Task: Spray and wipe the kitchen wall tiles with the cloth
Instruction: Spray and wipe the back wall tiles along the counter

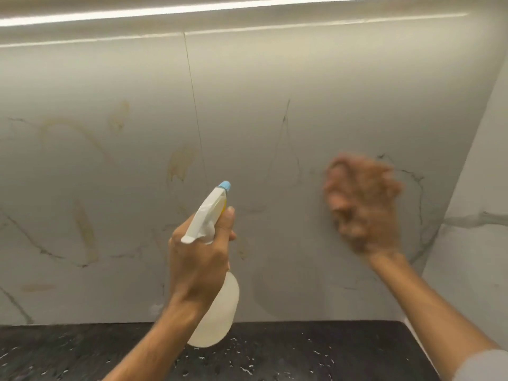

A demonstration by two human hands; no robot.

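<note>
My left grip (pixel 200 251) is clamped around the neck of the translucent white plastic spray bottle (pixel 220 306) with a light blue nozzle, which points at the pale marble-veined wall tiles (pixel 247 105) ahead of this grip, above the black speckled stone bench (pixel 302 353). My right grip (pixel 362 204), well to the right, is up at the tiles but blurred. I cannot tell if its fingers are apart or together, nor if the cloth is under it.

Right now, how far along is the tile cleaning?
Midway, seemingly. The right tile looks free of smears. The left hand grips the spray bottle; the blurred right hand is against that tile, any cloth indistinct. Yellowish smears on the left tile remain.
</note>
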